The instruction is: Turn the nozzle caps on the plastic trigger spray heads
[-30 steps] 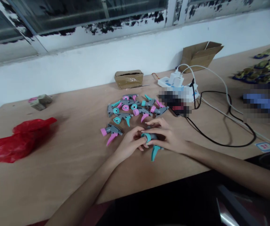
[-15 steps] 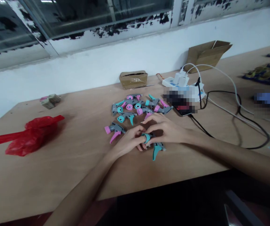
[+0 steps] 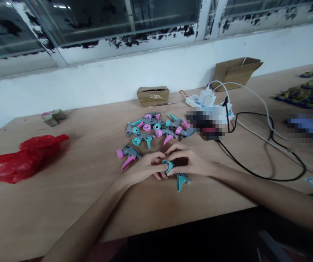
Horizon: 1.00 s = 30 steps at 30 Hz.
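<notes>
- My left hand (image 3: pixel 142 170) and right hand (image 3: pixel 193 162) hold one teal spray head (image 3: pixel 181 181) in closed fingers, near the front edge of the surface (image 3: pixel 52 209).
- Its collar, between my fingers, looks unfinished.
- A pink spray head (image 3: pixel 128 151) lies beyond my left hand; the pile (image 3: pixel 159 131) sits toward the back edge.
- Which are done, I cannot tell.

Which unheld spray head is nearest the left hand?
The gray spray head with pink collar and trigger, lying apart, near the left hand; the other unheld ones cluster farther back.
</notes>
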Motion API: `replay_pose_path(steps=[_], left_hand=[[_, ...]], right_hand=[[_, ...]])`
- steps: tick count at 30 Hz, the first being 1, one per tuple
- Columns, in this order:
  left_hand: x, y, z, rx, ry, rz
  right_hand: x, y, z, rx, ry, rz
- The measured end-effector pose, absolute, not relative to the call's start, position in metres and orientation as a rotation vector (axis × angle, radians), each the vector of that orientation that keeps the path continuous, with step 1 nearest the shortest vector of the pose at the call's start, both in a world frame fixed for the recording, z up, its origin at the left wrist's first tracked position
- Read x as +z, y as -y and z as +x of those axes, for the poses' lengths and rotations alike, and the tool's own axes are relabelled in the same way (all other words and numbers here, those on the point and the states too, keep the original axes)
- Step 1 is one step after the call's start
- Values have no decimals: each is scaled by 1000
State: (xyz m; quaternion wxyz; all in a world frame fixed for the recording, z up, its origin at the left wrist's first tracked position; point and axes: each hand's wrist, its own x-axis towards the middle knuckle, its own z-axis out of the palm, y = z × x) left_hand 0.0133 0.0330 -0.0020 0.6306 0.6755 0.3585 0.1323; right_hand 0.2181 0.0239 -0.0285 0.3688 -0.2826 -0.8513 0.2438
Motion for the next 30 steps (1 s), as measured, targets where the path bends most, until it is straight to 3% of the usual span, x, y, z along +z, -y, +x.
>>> replay_pose_path(steps=[13,19,26,30], left_hand=[[9,-20,26,358,-1008,1590],[3,-25,22,350,-857,1526],[-5,-14,27,884,-1174,1865],[-4,-9,28,1004,-1189,2076]], right_hand=[[-29,-20,213,637,2159,-756],[-24,-21,217,554,2149,-745],[-27,-27,222,411,2026,-810],[-26,-27,222,428,1988,-801]])
